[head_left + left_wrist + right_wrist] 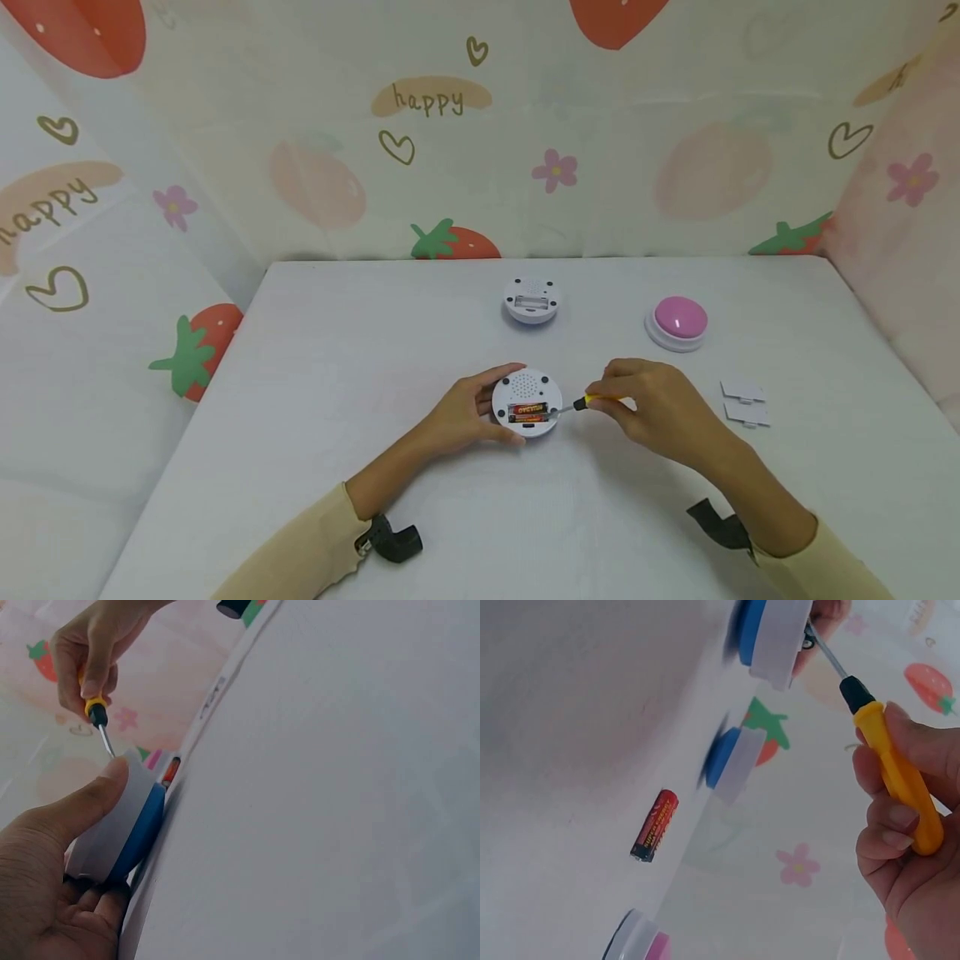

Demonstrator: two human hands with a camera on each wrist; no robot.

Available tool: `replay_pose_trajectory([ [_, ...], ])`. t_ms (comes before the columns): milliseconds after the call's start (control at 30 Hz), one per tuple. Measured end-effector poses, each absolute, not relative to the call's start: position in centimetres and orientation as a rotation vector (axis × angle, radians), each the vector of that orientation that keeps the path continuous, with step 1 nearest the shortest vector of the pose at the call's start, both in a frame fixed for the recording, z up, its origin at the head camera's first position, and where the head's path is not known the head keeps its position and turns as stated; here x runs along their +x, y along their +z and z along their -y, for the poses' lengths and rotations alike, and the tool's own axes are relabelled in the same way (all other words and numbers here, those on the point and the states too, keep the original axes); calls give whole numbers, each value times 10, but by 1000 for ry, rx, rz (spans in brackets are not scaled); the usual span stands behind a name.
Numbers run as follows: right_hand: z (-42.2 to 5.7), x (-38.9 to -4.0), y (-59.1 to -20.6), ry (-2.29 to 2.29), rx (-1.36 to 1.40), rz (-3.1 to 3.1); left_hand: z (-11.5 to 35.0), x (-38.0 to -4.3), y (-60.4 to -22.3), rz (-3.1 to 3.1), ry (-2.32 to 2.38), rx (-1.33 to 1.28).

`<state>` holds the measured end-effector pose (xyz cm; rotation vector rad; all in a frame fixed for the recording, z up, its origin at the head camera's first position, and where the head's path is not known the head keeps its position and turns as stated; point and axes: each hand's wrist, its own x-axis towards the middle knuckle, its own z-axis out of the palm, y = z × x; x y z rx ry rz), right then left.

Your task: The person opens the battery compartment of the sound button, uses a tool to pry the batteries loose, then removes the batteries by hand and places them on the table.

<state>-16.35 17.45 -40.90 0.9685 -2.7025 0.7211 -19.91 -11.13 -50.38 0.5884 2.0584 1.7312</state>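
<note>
My left hand grips a round push button that lies upside down, thumb at the near side and fingers at the far side. Its white base faces up with the battery compartment uncovered, and red-and-black batteries sit inside. In the left wrist view its blue underside shows against the table. My right hand pinches a screwdriver by its yellow handle. The metal shaft slants down to the right end of the compartment; whether the tip touches a battery, I cannot tell.
Behind stands a second overturned push button with a bare battery compartment. A pink push button sits upright at the back right. Two white battery covers lie at the right. A loose battery rests on the table, visible in the right wrist view.
</note>
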Motion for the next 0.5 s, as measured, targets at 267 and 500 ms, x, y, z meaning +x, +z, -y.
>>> replay_pose_trajectory([
  [267,-173,-162,-409,685,962,2719,111,-199,-505,-2059,1729,585],
  [500,-171,-159,-406,621,969,2746,111,-199,-505,-2058,1728,597],
])
